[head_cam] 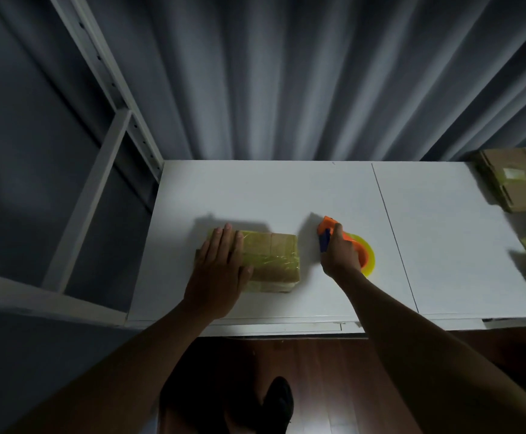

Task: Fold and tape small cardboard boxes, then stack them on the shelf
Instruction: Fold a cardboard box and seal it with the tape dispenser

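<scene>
Left hand [221, 264] flat on box [274, 258] — seemingly taped.

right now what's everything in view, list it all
small taped brown cardboard box: one, table centre-left
orange handheld tape dispenser with yellowish tape roll: one, right of the box, apart from it
flat brown cardboard pieces: a stack, table's far right corner
white table: one, centre
white metal shelf frame: one, left
grey curtain: behind the table
left hand: flat on the box
right hand: grips the dispenser
</scene>
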